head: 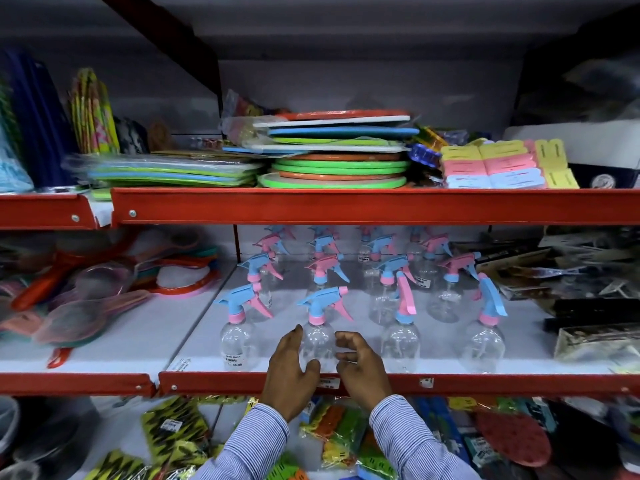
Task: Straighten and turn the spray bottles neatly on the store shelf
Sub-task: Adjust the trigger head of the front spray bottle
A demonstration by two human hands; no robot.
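Note:
Several clear spray bottles with pink and blue trigger heads stand in rows on the white middle shelf. My left hand and my right hand cup the sides of the second front-row bottle, whose blue head points left. The front-left bottle also points left. The third front bottle and the fourth front bottle have heads turned a different way, angled toward the front right. The rows behind mostly point left.
A red rail edges the shelf front, with a price label under my hands. Plastic strainers lie to the left, dark packaged goods to the right. Stacked coloured plates fill the shelf above; packets lie below.

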